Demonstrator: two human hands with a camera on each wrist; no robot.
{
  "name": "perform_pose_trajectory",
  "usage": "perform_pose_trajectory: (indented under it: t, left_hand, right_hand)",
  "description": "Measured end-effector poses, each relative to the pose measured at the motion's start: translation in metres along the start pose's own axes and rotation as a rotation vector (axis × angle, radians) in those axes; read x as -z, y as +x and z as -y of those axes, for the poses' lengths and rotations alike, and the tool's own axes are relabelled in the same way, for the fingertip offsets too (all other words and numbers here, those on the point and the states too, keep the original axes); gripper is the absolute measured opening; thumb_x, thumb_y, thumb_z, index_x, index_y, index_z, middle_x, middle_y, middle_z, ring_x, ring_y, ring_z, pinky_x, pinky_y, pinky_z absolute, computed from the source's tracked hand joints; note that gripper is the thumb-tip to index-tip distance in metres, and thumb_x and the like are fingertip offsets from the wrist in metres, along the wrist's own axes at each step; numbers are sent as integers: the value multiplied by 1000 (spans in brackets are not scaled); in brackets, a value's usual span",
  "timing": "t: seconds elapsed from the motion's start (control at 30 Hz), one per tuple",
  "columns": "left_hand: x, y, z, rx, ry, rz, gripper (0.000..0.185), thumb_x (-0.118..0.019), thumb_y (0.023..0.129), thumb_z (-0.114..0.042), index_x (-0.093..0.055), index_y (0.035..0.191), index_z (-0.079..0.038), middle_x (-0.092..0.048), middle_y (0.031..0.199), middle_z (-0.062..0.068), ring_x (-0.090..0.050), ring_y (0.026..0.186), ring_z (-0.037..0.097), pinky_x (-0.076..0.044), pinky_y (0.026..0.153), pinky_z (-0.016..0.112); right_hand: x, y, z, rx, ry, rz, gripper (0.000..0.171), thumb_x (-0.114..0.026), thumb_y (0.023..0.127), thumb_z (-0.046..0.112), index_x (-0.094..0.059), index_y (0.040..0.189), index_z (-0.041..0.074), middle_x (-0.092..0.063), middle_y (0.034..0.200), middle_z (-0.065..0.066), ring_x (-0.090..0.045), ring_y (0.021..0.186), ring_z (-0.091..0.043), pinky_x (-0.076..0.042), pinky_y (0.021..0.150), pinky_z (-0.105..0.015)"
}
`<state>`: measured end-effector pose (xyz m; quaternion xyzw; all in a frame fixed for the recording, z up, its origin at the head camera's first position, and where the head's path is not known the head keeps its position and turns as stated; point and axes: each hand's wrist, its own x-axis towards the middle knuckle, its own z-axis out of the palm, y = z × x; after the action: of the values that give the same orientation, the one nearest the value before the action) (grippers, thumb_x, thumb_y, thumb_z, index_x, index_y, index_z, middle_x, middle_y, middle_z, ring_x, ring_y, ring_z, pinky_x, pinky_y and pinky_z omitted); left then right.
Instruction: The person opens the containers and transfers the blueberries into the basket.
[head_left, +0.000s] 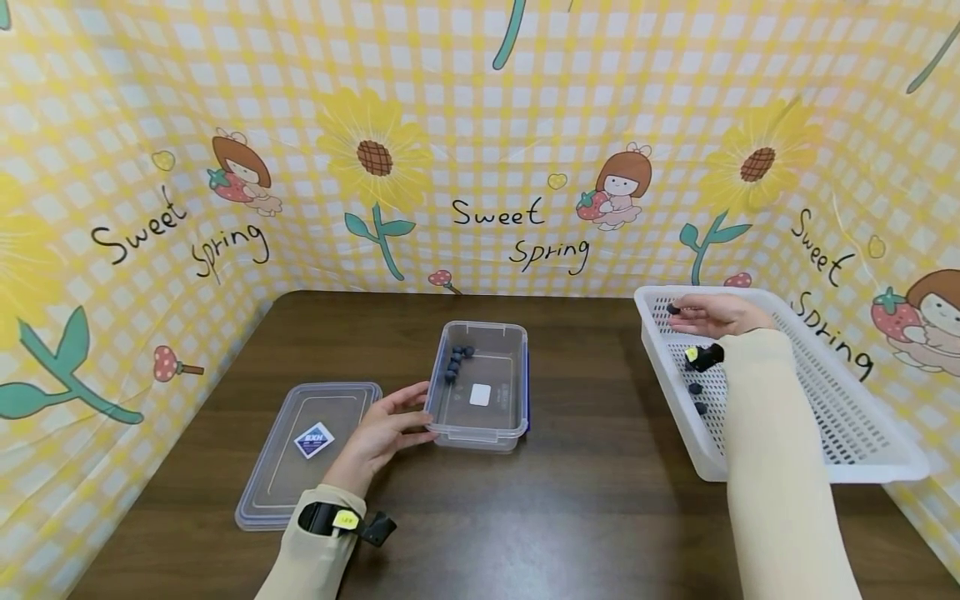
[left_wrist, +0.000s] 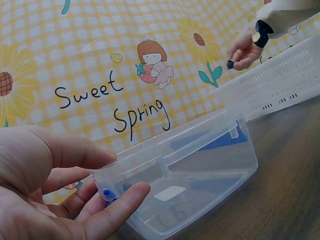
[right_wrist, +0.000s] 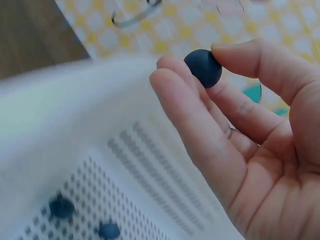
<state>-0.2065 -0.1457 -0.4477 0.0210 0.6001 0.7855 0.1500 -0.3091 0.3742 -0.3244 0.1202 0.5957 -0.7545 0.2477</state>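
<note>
Currently in the right hand: one blueberry point(right_wrist: 203, 68), pinched between the thumb and the fingertips of the right hand point(head_left: 723, 314); it is raised above the far left end of the white basket point(head_left: 851, 408).
Left hand: the fingers of the left hand point(head_left: 382, 437) lie about the near left corner of the clear box point(head_left: 495, 362), thumb and fingers on either side, apparently steadying it.
Berries in the box: a small cluster point(head_left: 453, 367) on its floor, towards the left wall.
Berries in the basket: a few loose ones point(head_left: 696, 388) on the mesh near the left wall, one partly hidden by the wrist camera point(head_left: 705, 358).
Step in hand: judging by the pinch and the lift, a single berry is being moved from basket to box.
Next move calls for: probably a swing leftward over the basket's wall, a low release inside the box, and a pinch light enough not to bruise the skin.
Lid: off, flat on the worktop point(head_left: 600, 517) left of the box; a translucent rectangle point(head_left: 330, 404) with rounded corners and a blue-and-white sticker.
Box: smooth see-through plastic, rectangular, with a blue clip on its right side.
Basket: white, rigid-looking plastic, long and shallow, pierced all over.
Berry skin: matt, dark blue, nearly round.
Worktop: dark brown wood grain, faintly shiny.
</note>
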Motion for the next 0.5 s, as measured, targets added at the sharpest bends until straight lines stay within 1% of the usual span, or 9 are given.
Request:
perform_pose_trajectory:
  t: [0.13, 0.23, 0.33, 0.5]
  left_hand:
    - [1, 1, 0, -5, -3, -1, 61, -55, 91, 15, -35, 148, 10, -48, 125, 20, -67, 80, 18, -60, 79, 41]
    - [1, 1, 0, -5, -5, -5, 61, -55, 91, 15, -35, 148, 10, -49, 123, 20, -67, 80, 19, -60, 78, 40]
    - [1, 1, 0, -4, -5, -3, 61, -55, 91, 15, -35, 148, 10, -49, 123, 19, -67, 80, 20, -60, 78, 39]
    - [0, 1, 0, 0, 0, -4, 60, -55, 91, 15, -35, 148, 10, -48, 125, 20, -67, 81, 19, -60, 79, 39]
  right_hand:
    - [17, -7, -6, -33, 32, -5, 28, -43, 102, 3, -64, 84, 2, -64, 88, -13, -69, 85, -23, -56, 90, -31]
    - [27, -10, -11, -55, 26, -36, 28, -43, 103, 3, -64, 83, 2, -65, 89, -14, -70, 84, -23, -56, 90, -31]
    - [32, -10, -17, -70, -26, -73, 24, -45, 103, 3, -61, 85, 2, -64, 88, -14, -70, 82, -23, -57, 88, -32]
    - [35, -10, -25, -134, -107, -76, 19, -46, 103, 6, -61, 91, 4, -65, 90, -16, -70, 83, -22, -56, 90, -31]
